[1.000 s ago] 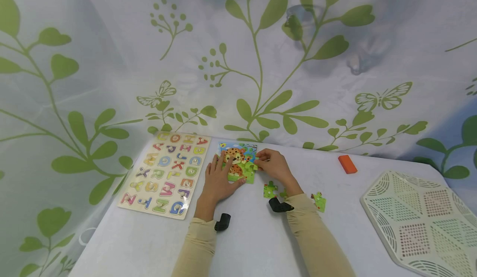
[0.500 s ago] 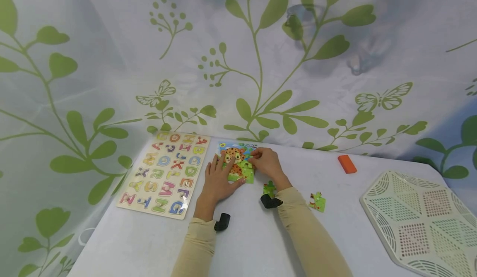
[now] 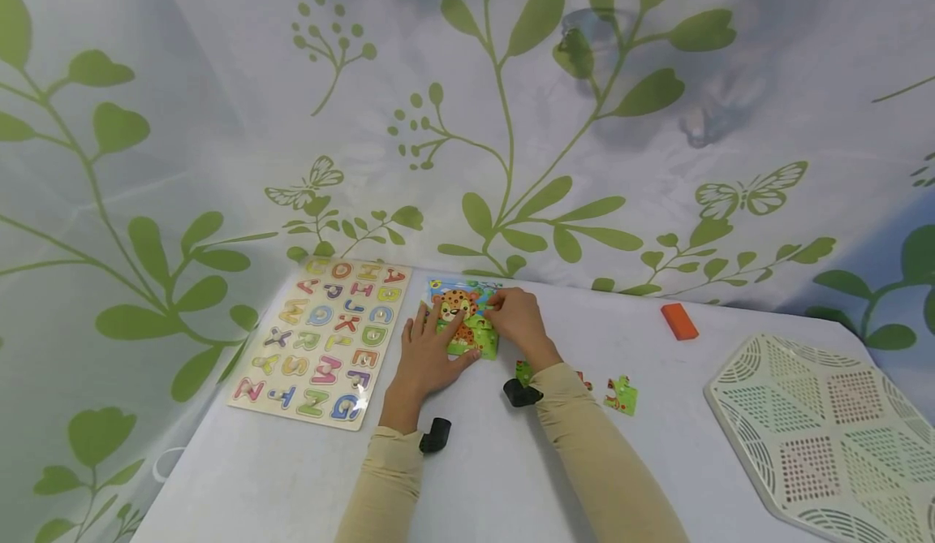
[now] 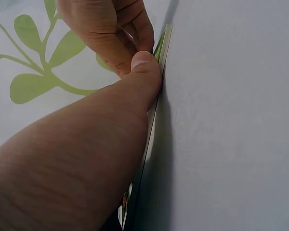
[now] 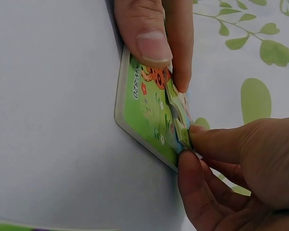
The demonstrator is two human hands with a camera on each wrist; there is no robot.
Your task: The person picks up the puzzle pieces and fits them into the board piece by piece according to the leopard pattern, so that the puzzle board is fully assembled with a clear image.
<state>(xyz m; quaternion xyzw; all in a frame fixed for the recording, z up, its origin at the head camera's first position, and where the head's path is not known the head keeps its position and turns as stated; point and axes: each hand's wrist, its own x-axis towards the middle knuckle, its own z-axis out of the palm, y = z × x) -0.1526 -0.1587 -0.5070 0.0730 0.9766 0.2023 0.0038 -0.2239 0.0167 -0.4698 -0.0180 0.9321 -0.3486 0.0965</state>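
Observation:
A jigsaw puzzle with a spotted cub on a green and blue board [image 3: 475, 349] lies near the back of the table. My left hand [image 3: 429, 356] rests on its left part, fingers spread, and the thumb [image 5: 151, 48] presses near the lower edge. At the right side, my right hand [image 3: 522, 320] pinches a green puzzle piece [image 5: 184, 136] between thumb and finger, low over the board. In the right wrist view, another piece next to it sits slightly raised. Only the edge of the board shows in the left wrist view, beside both hands.
Loose puzzle pieces lie right of the board, one in plain sight [image 3: 622, 396], others partly behind the right sleeve [image 3: 599, 446]. A wooden alphabet board [image 3: 317, 344] stands at the left. Further right are an orange block [image 3: 680, 321] and a white perforated tray [image 3: 745, 389].
My right hand has shifted a little left over the board's right side with the piece, its forearm swinging left too. My left hand stays where it was.

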